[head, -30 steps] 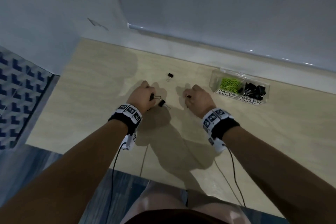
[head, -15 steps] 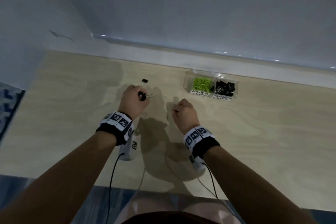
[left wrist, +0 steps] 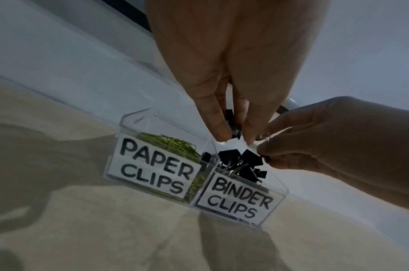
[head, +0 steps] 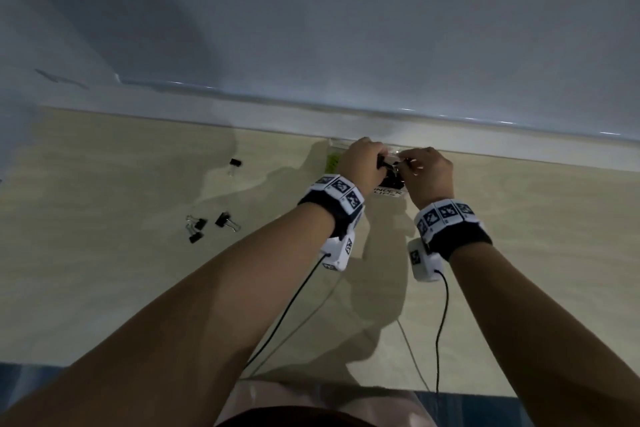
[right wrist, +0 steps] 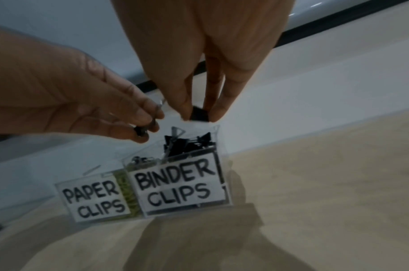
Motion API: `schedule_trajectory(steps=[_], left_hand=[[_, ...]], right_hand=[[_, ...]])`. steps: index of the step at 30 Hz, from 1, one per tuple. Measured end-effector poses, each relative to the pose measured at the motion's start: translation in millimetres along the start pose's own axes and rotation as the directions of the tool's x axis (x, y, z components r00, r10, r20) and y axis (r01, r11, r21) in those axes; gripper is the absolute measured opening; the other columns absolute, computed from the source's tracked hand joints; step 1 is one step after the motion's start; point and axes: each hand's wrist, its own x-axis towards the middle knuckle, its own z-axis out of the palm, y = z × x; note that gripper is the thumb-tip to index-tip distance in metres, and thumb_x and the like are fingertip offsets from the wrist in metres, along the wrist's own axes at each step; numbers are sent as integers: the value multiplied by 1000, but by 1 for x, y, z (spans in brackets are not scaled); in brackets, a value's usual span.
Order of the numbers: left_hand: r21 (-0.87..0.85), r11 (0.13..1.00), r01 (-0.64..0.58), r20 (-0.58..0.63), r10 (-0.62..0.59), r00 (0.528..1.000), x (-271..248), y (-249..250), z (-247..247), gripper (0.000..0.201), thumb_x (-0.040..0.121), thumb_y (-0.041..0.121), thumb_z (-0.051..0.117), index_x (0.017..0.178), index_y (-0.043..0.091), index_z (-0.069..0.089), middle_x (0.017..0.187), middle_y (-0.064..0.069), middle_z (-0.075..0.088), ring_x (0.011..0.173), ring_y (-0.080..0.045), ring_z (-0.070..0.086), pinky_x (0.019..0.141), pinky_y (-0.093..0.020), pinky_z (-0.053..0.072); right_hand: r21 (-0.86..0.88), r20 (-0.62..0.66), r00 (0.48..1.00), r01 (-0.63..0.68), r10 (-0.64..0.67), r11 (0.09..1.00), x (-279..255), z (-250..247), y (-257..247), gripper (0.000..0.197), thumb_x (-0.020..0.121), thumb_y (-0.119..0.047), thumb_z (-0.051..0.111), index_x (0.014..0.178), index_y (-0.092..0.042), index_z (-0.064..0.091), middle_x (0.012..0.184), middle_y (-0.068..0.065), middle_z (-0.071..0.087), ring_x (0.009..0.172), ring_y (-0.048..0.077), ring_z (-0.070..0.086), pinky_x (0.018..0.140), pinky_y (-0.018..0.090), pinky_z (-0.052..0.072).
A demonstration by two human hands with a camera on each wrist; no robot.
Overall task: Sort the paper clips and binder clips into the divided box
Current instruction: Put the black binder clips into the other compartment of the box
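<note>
A clear divided box (left wrist: 152,174) stands at the table's far edge, labelled PAPER CLIPS and BINDER CLIPS. Its left half holds green paper clips (left wrist: 171,144); its right half holds black binder clips (left wrist: 245,161). My left hand (left wrist: 233,136) pinches a black binder clip (left wrist: 232,124) just above the binder side. My right hand (right wrist: 198,117) pinches another black binder clip (right wrist: 199,114) over the same compartment (right wrist: 175,188). In the head view both hands (head: 375,163) (head: 412,166) hide most of the box (head: 388,191).
Loose black binder clips lie on the wooden table to the left: one alone (head: 235,163) and a small group (head: 197,229) with another beside it (head: 225,220). A white ledge (head: 242,121) and wall run right behind the box. Wrist cables trail toward me.
Both hands have moved from the middle of the table forward and right to the box, each carrying a binder clip. The head view has shifted with them.
</note>
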Motion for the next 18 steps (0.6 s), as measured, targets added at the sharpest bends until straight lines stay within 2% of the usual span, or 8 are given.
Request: schedule_trajectory(steps=[2, 4, 7, 10, 12, 13, 15, 18], left_hand=[[8, 1000, 7, 25, -8, 1000, -3, -4, -1, 34, 82, 8, 63, 117, 9, 64, 113, -13, 64, 103, -27, 60, 91, -33, 47], [-37, 999, -3, 1, 3, 1000, -10, -9, -9, 34, 84, 10, 63, 118, 11, 64, 113, -11, 67, 100, -24, 63, 92, -35, 51], [-94, 996, -12, -80, 4, 997, -33, -33, -34, 31, 85, 12, 63, 116, 16, 64, 114, -6, 68, 98, -20, 65, 89, -34, 53], [-25, 997, 74, -145, -77, 986, -71, -91, -66, 25, 83, 15, 61, 108, 16, 66, 106, -8, 66, 93, -26, 63, 83, -38, 53], [55, 981, 188, -162, -177, 971, -104, -143, -89, 26, 79, 17, 61, 104, 17, 66, 104, -9, 63, 94, -29, 61, 83, -41, 52], [102, 965, 240, -154, -223, 963, -120, -165, -101, 29, 77, 19, 63, 105, 17, 65, 107, -9, 61, 97, -30, 60, 86, -42, 51], [205, 925, 320, -71, -312, 947, -150, -199, -125, 42, 75, 23, 69, 116, 18, 60, 121, -9, 54, 108, -33, 53, 95, -45, 46], [379, 889, 257, 96, -314, 944, -179, -224, -146, 55, 84, 23, 62, 136, 16, 45, 143, -11, 37, 126, -34, 37, 107, -44, 33]], right_hand=[[44, 40, 998, -49, 48, 998, 0, -1, 4, 17, 79, -3, 65, 95, -8, 71, 93, 14, 68, 73, 24, 66, 74, 39, 58], [72, -25, 999, -36, 38, 997, -2, -6, 1, 16, 81, -1, 63, 94, -5, 71, 94, 14, 68, 72, 22, 66, 71, 33, 58], [71, -123, 990, 85, -76, 994, -6, -3, -23, 16, 81, 0, 58, 89, -5, 70, 92, 13, 65, 68, 22, 64, 64, 30, 55], [100, 0, 968, 250, -251, 963, -9, 30, -71, 19, 77, -1, 55, 88, -7, 69, 91, 12, 63, 72, 26, 62, 65, 29, 50], [120, 202, 901, 367, -385, 922, -13, 66, -108, 25, 76, 0, 54, 94, -9, 68, 97, 12, 62, 84, 29, 62, 75, 30, 50], [103, 338, 847, 400, -411, 910, -16, 86, -125, 31, 77, -1, 53, 102, -13, 66, 106, 11, 60, 95, 30, 59, 85, 36, 50], [2, 596, 715, 453, -366, 891, -20, 122, -153, 48, 81, 1, 48, 122, -22, 55, 130, 7, 47, 118, 28, 46, 100, 46, 41], [-42, 748, 568, 558, -345, 828, -18, 160, -183, 72, 78, 14, 43, 140, -22, 37, 150, 5, 26, 131, 30, 29, 105, 40, 37]])
